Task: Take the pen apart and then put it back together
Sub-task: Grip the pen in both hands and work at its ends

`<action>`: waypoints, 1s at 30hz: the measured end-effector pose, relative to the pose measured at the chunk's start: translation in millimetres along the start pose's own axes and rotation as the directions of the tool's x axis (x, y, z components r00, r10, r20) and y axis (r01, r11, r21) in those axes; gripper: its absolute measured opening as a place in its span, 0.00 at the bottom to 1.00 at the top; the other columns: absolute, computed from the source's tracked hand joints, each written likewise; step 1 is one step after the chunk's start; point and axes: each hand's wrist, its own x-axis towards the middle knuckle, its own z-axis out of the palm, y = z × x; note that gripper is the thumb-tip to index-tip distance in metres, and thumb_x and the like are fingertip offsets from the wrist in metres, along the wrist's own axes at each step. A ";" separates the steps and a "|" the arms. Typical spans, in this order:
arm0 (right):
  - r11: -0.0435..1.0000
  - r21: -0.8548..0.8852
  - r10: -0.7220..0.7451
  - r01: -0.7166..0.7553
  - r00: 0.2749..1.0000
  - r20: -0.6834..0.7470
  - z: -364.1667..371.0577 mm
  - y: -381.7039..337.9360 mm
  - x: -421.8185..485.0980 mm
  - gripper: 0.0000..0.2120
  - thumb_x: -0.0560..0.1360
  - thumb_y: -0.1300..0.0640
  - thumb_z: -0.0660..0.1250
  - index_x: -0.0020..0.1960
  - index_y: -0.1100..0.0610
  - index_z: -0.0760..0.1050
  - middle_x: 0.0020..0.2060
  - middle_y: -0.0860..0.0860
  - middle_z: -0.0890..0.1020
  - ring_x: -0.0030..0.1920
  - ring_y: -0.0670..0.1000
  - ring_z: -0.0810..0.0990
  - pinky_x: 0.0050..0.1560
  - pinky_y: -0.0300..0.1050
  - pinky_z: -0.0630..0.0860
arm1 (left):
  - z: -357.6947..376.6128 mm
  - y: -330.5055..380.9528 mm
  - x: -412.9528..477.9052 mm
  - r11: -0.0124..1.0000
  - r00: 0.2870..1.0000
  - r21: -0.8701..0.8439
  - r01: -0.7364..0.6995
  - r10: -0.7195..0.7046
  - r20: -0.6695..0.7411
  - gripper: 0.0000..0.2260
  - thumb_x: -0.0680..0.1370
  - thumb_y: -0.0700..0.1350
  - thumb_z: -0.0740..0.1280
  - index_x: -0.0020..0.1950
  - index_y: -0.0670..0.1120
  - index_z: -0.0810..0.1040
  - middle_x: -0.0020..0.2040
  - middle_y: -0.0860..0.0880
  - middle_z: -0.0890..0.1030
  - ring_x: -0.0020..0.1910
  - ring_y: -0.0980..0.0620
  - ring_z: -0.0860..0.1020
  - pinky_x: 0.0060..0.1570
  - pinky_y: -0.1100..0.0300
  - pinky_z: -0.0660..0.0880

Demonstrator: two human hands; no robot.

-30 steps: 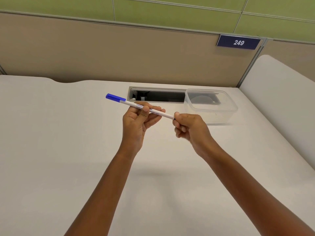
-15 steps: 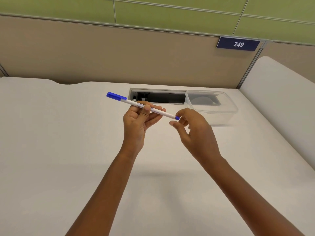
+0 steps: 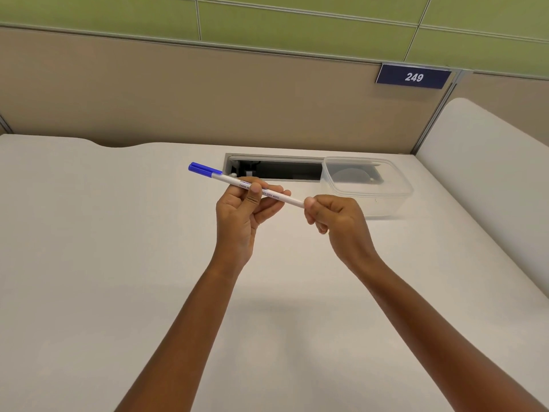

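a: where's the pen (image 3: 292,201) right now?

b: in the air above the desk (image 3: 118,263), slanting. its blue cap (image 3: 205,168) is at the far left end, clear of both hands. the left hand (image 3: 240,215) pinches the white barrel mid-length, thumb on top, fingers curled under. the right hand (image 3: 335,218) is curled round the back end, which is hidden inside it.

a: how will it handle?

b: i'd guess light, stiff, smooth plastic — slippery in a loose hold. pin the barrel and pull the cap straight off. a clear tub (image 3: 386,188) sits just beyond the right hand.
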 end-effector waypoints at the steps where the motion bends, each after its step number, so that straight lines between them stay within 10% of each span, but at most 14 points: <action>1: 0.986 0.122 0.111 -0.115 0.993 0.041 -0.2 -2.4 1.3 0.24 0.77 0.57 0.59 0.22 0.50 0.67 0.17 0.44 0.65 0.22 0.43 0.62 0.27 0.34 0.61 | 0.5 0.1 0.3 1.000 1.000 0.005 -0.006 0.006 0.001 0.10 0.79 0.36 0.54 0.43 0.43 0.72 0.32 0.52 0.85 0.37 0.52 0.84 0.37 0.64 0.80; 4: 0.614 0.528 0.439 -0.587 0.809 0.391 -3.1 -7.4 2.6 0.21 0.75 0.57 0.55 0.23 0.54 0.62 0.16 0.45 0.62 0.19 0.44 0.58 0.23 0.36 0.58 | 0.7 -0.4 1.4 0.998 1.000 0.047 -0.028 0.028 0.010 0.09 0.78 0.36 0.55 0.43 0.43 0.72 0.32 0.52 0.85 0.37 0.52 0.84 0.38 0.64 0.80; 8: 0.293 0.622 0.425 -0.726 0.682 0.595 -2.6 -5.9 -0.3 0.16 0.69 0.58 0.56 0.23 0.54 0.61 0.16 0.46 0.60 0.19 0.44 0.53 0.20 0.35 0.56 | -1.6 -1.7 1.1 0.997 1.000 0.071 -0.030 0.030 0.007 0.10 0.78 0.36 0.55 0.42 0.43 0.73 0.32 0.52 0.84 0.36 0.52 0.84 0.37 0.63 0.80; 11: 0.652 0.481 0.465 -0.586 0.810 0.356 -0.5 -5.7 -2.8 0.22 0.77 0.54 0.54 0.25 0.55 0.66 0.17 0.46 0.63 0.19 0.45 0.61 0.22 0.35 0.61 | -1.2 -3.8 0.4 0.997 1.000 0.075 -0.025 0.026 -0.014 0.09 0.78 0.36 0.55 0.42 0.43 0.73 0.32 0.52 0.84 0.37 0.52 0.84 0.38 0.63 0.80; 13: 0.964 0.085 0.247 -0.253 0.966 0.078 4.1 -2.9 -8.8 0.18 0.79 0.51 0.54 0.33 0.56 0.72 0.22 0.48 0.69 0.23 0.45 0.67 0.27 0.37 0.66 | -1.2 -5.1 0.5 0.998 0.999 0.064 -0.022 0.024 -0.041 0.09 0.78 0.37 0.56 0.43 0.43 0.74 0.32 0.52 0.85 0.37 0.51 0.84 0.38 0.63 0.80; 16: 0.847 -0.496 -0.243 0.192 0.969 -0.039 6.9 10.4 -14.4 0.08 0.76 0.51 0.62 0.46 0.56 0.73 0.30 0.51 0.76 0.31 0.48 0.72 0.31 0.41 0.70 | -2.9 -4.8 0.6 0.998 0.997 0.062 -0.015 0.019 -0.070 0.09 0.78 0.37 0.56 0.43 0.44 0.74 0.32 0.53 0.85 0.37 0.52 0.84 0.39 0.63 0.81; 19: 0.617 -0.695 -0.499 0.369 0.867 0.017 3.3 19.5 -11.6 0.10 0.73 0.53 0.63 0.43 0.60 0.76 0.31 0.55 0.79 0.30 0.52 0.74 0.28 0.41 0.70 | -3.1 -4.8 0.0 0.997 0.997 0.078 -0.011 0.016 -0.075 0.09 0.78 0.37 0.56 0.43 0.44 0.74 0.32 0.53 0.85 0.37 0.52 0.84 0.39 0.63 0.81; 23: 0.495 -0.751 -0.624 0.437 0.780 0.043 -1.2 19.9 -3.6 0.12 0.73 0.55 0.60 0.39 0.62 0.77 0.29 0.56 0.78 0.28 0.55 0.72 0.27 0.44 0.67 | -1.1 -5.3 -0.9 0.999 0.997 0.043 -0.003 0.006 -0.071 0.09 0.78 0.37 0.56 0.43 0.44 0.74 0.32 0.52 0.85 0.37 0.52 0.84 0.38 0.63 0.81; 30: 0.976 -0.197 -0.107 0.092 0.992 -0.065 -0.4 3.9 -3.0 0.17 0.77 0.57 0.60 0.29 0.55 0.73 0.23 0.48 0.69 0.27 0.47 0.66 0.29 0.36 0.61 | 0.7 -2.3 0.2 1.000 1.000 0.008 -0.008 0.008 -0.023 0.09 0.78 0.37 0.54 0.43 0.43 0.73 0.32 0.51 0.85 0.37 0.51 0.84 0.38 0.63 0.80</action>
